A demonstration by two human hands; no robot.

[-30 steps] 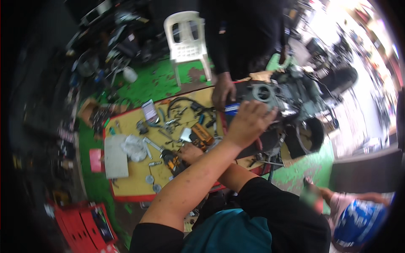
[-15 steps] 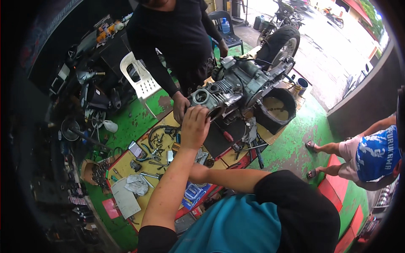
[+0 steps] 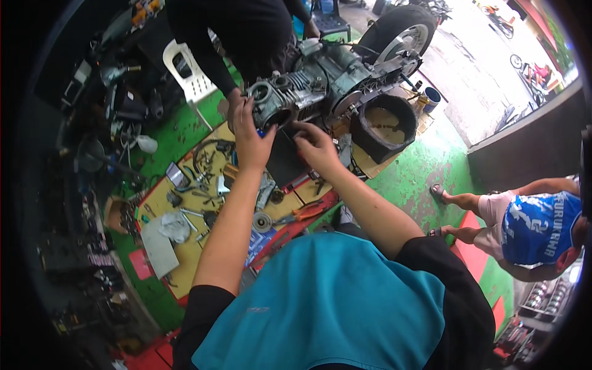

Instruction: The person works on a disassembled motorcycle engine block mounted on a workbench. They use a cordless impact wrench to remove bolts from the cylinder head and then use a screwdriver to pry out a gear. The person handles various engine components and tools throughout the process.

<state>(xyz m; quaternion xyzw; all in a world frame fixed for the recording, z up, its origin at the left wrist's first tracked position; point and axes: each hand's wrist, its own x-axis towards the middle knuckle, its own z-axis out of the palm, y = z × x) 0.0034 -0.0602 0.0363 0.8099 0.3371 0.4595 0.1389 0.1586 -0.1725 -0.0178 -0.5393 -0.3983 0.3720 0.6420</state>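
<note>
A motorcycle engine (image 3: 302, 86) lies across the far part of the workbench, its round open bore turned toward me. My left hand (image 3: 254, 139) is against the engine's left end, fingers stretched up its side and thumb below, with a small blue piece partly showing by the thumb. My right hand (image 3: 317, 148) is just below and right of the bore, over a dark mat (image 3: 285, 161), with index finger and thumb apart. A bit of red shows beside it, too covered to name. Another person's hand (image 3: 235, 102) rests at the engine's far left corner.
Tools and small parts cover the yellow workbench (image 3: 185, 246), with orange-handled pliers (image 3: 305, 213) near its front edge. A dark tub of murky liquid (image 3: 373, 132) and a blue can (image 3: 430, 97) stand right. A white plastic chair (image 3: 191, 80) is behind; a person in blue (image 3: 533, 219) is at right.
My right hand has come up from the near bench to the engine's underside. My left hand has slid lower on the engine's end. The view has shifted, so the engine sits farther left.
</note>
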